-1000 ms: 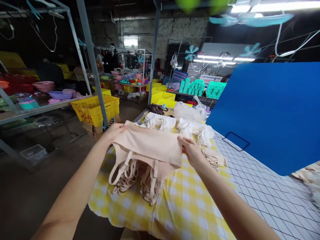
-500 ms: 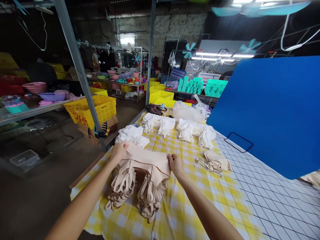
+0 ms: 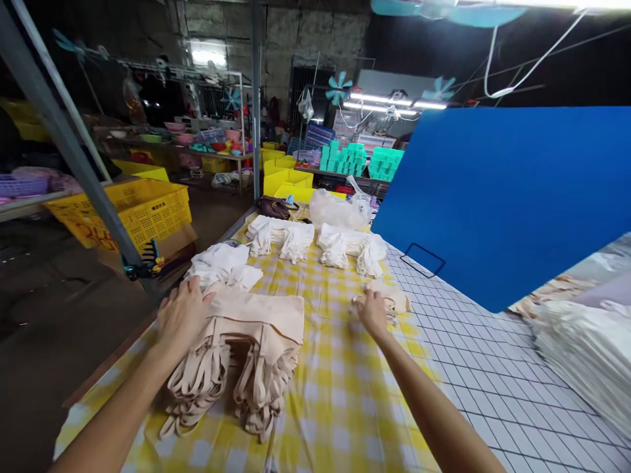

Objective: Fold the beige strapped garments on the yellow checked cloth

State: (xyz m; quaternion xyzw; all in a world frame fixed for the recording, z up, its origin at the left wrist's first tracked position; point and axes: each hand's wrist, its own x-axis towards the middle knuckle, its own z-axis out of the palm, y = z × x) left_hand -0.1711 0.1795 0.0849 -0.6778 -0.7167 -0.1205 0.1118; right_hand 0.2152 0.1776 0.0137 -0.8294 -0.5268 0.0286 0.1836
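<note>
A stack of beige strapped undergarments lies on the yellow checked tablecloth. My left hand rests flat on the stack's left top edge, fingers spread, holding nothing. My right hand reaches to a small beige garment pile further right; its fingers touch the pile's near edge, and I cannot tell whether they grip it. Folded white garments lie just beyond my left hand.
Two more white garment piles and a clear plastic bag sit farther back. A big blue board leans over the white grid-patterned surface. Another white stack sits at far right. Yellow crate stands left.
The beige garment I held up with both hands was laid on the stack. My right hand let go and moved right to the small beige pile; my left hand flattened on the stack.
</note>
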